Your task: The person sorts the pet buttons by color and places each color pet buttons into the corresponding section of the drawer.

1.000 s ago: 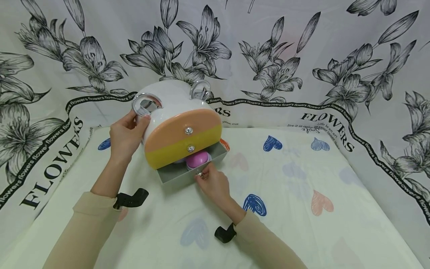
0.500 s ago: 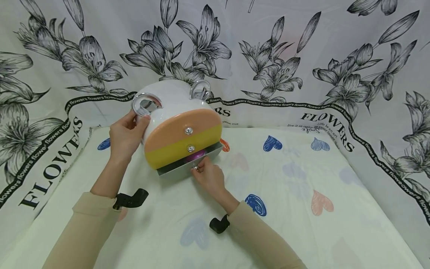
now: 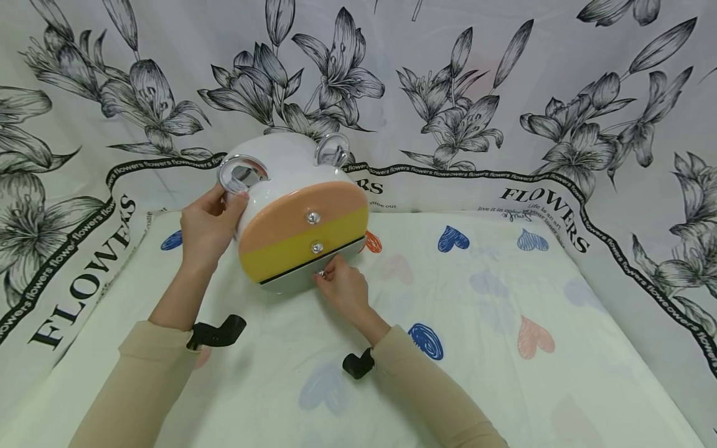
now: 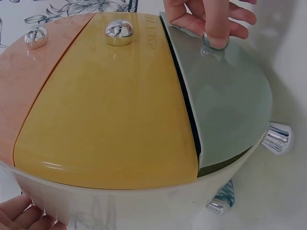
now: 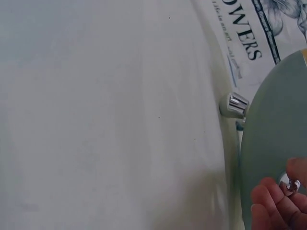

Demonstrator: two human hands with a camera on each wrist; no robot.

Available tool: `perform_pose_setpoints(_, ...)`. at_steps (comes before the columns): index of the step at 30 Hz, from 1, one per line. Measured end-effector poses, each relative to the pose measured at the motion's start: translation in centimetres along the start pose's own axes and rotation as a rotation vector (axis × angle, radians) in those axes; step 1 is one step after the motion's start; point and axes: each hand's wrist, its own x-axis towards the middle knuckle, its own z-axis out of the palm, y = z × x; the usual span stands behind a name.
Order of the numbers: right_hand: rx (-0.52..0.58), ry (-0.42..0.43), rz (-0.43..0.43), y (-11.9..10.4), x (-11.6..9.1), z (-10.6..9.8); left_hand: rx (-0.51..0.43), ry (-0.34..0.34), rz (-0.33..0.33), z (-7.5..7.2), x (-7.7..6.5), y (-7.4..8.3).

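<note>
A white rounded drawer box (image 3: 285, 152) with two silver ring-shaped ears stands on the cloth, its front banded orange, yellow and grey-green. My left hand (image 3: 206, 233) holds its left side just below one ear, thumb toward the front. In the left wrist view, fingertips of that hand show against the white wall. My right hand (image 3: 347, 289) pinches the small silver knob (image 5: 283, 179) of the grey-green bottom drawer (image 4: 230, 105). This drawer sits almost flush, with a thin dark gap along its top edge. Its contents are hidden. The orange drawer (image 3: 285, 214) and yellow drawer (image 3: 291, 253) are flush.
A pale cloth with printed hearts (image 3: 454, 239) covers the surface. Behind it hangs a white curtain (image 3: 386, 74) with black flower drawings. Short silver feet (image 4: 277, 139) lift the box off the cloth. Black wrist cameras (image 3: 218, 331) sit on both wrists.
My right hand has pushed the grey-green drawer in by its knob, moving up and left. The pink round thing inside has gone out of sight. My left hand stays at the box's side.
</note>
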Motion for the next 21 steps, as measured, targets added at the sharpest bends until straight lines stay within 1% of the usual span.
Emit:
perform_pose_setpoints(10,-0.01,-0.009,0.016,-0.21,0.44,0.07,0.011,0.003,0.029,-0.01,-0.04,-0.13)
perform_pose_setpoints(17,0.008,-0.023,0.018,-0.39,0.56,-0.06,0.01,0.006,0.019,0.05,-0.06,-0.1)
perform_pose_setpoints(21,-0.004,-0.024,0.026,-0.33,0.67,0.06,0.009,0.009,0.006,0.09,0.0,-0.1)
